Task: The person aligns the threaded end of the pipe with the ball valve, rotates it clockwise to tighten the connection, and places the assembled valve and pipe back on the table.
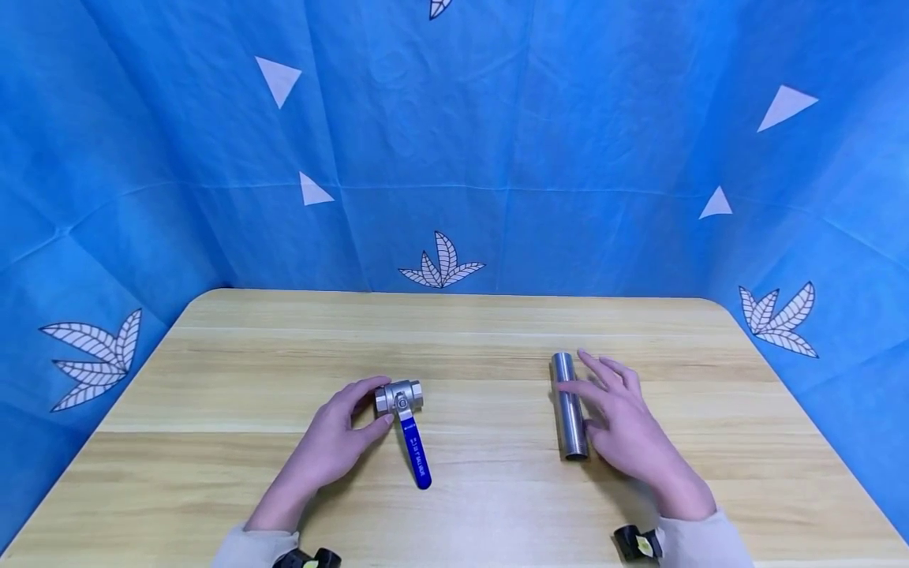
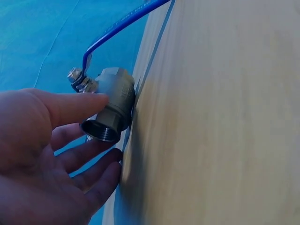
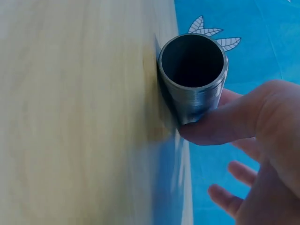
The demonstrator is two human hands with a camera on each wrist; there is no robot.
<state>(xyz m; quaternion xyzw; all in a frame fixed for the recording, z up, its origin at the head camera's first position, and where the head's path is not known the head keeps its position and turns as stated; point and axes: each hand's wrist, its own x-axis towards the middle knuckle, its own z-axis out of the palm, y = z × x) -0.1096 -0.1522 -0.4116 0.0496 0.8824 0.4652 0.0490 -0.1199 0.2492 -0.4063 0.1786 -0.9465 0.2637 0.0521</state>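
A steel ball valve (image 1: 399, 394) with a long blue lever handle (image 1: 416, 454) lies left of centre on the table. My left hand (image 1: 332, 442) pinches the valve's left end between thumb and index finger. In the left wrist view, the valve's threaded opening (image 2: 104, 131) faces the palm and the other fingers spread below it. To the right, a smooth steel pipe (image 1: 571, 422) lies lengthwise. My right hand (image 1: 632, 434) pinches it from the right side, the index finger across its top and the thumb against its near part. The pipe's hollow end (image 3: 193, 61) shows in the right wrist view.
The light wooden table (image 1: 483, 331) has rounded far corners. Blue cloth (image 1: 454, 142) with white leaf and triangle prints hangs behind it and along both sides. Dark wrist cameras (image 1: 637, 543) sit at both cuffs.
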